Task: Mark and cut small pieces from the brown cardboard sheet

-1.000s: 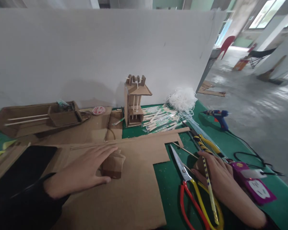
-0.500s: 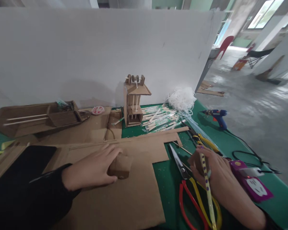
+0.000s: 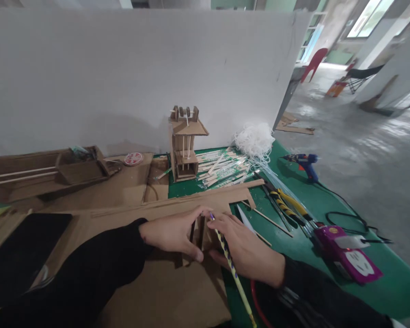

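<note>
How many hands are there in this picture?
2. The left hand is just left of some small cardboard pieces in the middle; the right hand is on their right, with a yellow patterned pencil in it.

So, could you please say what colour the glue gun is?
The glue gun is mostly blue, in the head view.

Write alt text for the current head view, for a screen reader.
A person's left hand and right hand hold small cardboard pieces over a large cardboard sheet, the right also holding a spotted pencil-like stick. Behind stands a cardboard model; a blue glue gun and purple power strip lie right on the green tabletop.
</note>
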`<state>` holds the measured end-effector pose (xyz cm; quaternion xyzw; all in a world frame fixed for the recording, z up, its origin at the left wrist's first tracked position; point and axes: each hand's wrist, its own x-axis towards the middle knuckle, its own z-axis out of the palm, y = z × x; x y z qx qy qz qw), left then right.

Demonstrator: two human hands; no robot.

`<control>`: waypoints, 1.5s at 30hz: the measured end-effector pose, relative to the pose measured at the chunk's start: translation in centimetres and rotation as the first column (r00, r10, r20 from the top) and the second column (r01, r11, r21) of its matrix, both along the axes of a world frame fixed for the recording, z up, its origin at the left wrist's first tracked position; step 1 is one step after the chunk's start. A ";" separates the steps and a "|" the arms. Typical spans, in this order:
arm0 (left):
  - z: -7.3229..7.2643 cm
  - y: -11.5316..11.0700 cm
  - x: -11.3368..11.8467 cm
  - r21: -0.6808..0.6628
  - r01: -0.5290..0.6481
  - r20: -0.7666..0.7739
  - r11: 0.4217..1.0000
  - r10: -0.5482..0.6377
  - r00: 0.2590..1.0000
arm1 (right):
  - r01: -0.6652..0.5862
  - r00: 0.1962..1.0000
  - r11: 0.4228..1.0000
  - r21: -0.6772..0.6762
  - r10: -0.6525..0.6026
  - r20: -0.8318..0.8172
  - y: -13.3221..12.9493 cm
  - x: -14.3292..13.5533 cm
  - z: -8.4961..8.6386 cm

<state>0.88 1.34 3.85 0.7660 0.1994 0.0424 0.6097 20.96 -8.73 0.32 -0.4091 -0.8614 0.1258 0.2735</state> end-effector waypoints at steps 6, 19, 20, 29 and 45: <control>-1.2 0.5 -1.6 -0.385 -0.074 0.016 0.920 0.086 0.996 | 0.013 0.969 0.991 -0.135 -0.046 -0.244 0.1 0.5 -1.4; -2.9 -3.7 0.7 -0.741 -0.092 0.201 0.665 0.351 0.914 | 0.029 0.867 0.999 0.020 -0.015 -0.498 -0.4 0.2 -1.0; -3.1 -3.9 0.7 -0.755 -0.096 0.194 0.648 0.360 0.912 | 0.016 0.891 0.999 0.051 0.008 -0.453 -0.3 0.2 -0.7; -3.5 -4.5 1.0 -0.745 -0.069 0.258 0.663 0.382 0.887 | -0.055 0.920 0.989 0.135 0.103 -0.378 0.1 0.1 -0.8; -3.8 -5.0 1.5 -0.471 -0.203 0.299 0.858 0.372 0.879 | -0.158 0.885 0.986 -0.049 0.120 -0.450 -0.2 -0.1 -1.2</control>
